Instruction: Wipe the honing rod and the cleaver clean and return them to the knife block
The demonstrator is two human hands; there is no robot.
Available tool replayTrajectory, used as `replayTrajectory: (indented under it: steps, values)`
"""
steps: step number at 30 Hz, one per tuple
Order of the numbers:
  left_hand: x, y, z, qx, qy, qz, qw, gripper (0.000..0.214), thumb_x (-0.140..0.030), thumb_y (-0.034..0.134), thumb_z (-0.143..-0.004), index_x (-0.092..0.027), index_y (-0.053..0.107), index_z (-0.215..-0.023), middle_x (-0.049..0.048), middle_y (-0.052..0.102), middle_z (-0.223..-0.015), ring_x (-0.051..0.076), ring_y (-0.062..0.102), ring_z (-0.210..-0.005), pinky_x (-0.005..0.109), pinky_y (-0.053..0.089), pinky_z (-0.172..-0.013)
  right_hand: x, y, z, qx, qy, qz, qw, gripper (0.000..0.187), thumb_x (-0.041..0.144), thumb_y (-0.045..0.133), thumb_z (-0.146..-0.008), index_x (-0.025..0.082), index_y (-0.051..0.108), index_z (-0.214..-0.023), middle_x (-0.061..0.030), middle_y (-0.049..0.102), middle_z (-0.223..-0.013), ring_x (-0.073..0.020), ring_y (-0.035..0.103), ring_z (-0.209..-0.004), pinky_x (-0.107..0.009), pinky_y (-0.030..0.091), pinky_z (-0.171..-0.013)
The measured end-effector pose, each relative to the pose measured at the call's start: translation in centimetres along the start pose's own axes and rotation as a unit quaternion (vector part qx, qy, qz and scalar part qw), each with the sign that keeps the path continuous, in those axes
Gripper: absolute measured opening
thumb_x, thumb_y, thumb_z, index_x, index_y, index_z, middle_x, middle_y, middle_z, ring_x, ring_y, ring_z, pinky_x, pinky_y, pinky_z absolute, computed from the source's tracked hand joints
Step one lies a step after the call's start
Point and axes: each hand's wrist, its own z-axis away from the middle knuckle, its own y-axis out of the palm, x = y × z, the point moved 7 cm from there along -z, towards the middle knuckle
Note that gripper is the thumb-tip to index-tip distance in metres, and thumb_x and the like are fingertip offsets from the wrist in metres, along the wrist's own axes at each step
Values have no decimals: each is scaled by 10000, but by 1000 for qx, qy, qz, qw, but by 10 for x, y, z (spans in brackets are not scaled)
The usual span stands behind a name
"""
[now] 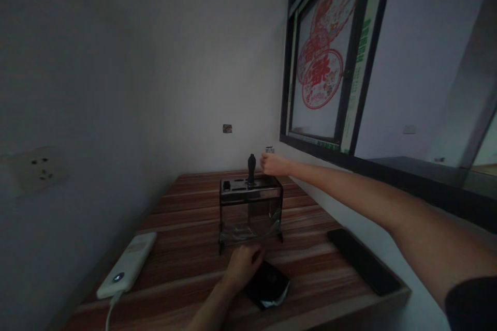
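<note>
A box-shaped device point(251, 195) with a black frame and see-through sides stands mid-table. A black handle point(251, 167) rises from its top. My right hand point(273, 164) is over the device's back right, fingers curled together, just right of the handle. Whatever those fingers hold is too small to make out. Behind that hand shows a small silvery top point(269, 149). My left hand point(244, 264) lies before the device, fingers bent inward, beside a black pouch point(267, 282) with a silvery opening. I cannot make out what is between its fingers.
On the wooden table point(174, 248), a white power bank point(128, 264) with a cable lies left and a black phone point(363, 261) lies at the right edge. Walls border the left and back; a dark-framed window point(322, 57) is right. A socket point(39, 168) sits on the left wall.
</note>
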Motion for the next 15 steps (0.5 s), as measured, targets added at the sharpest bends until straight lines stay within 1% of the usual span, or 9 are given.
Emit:
replayTrajectory:
  steps: [4, 8, 12, 15]
  values:
    - [0, -1, 0, -1, -2, 0, 1000, 271, -290, 422, -939, -213, 671, -861, 36, 730, -886, 178, 674, -856, 216, 426, -719, -20, -15, 4, 11, 2, 48, 999, 165, 84, 564, -821, 132, 687, -723, -90, 711, -727, -194, 584, -764, -333, 324, -728]
    - [-1, -1, 0, -3, -3, -2, 1000, 270, -288, 422, -940, -217, 670, -860, 30, 730, -881, 172, 674, -842, 215, 421, -714, -48, -37, 11, 11, 17, 85, 996, 167, 82, 545, -842, 142, 669, -747, -69, 702, -743, -179, 574, -770, -325, 319, -753]
    - [-1, -3, 1, -2, -7, -7, 1000, 292, -305, 414, -944, -209, 672, -848, 40, 731, -875, 183, 676, -849, 223, 425, -719, -79, -63, 21, 9, 46, 124, 991, 182, 81, 516, -862, 159, 654, -772, -50, 695, -743, -174, 562, -767, -321, 319, -757]
    - [-2, -3, 1, 2, -9, -9, 1000, 295, -308, 413, -944, -208, 675, -851, 43, 730, -886, 187, 675, -860, 229, 431, -735, -104, -83, 36, 6, 86, 157, 984, 198, 83, 496, -871, 165, 647, -774, -49, 692, -753, -175, 559, -770, -321, 318, -753]
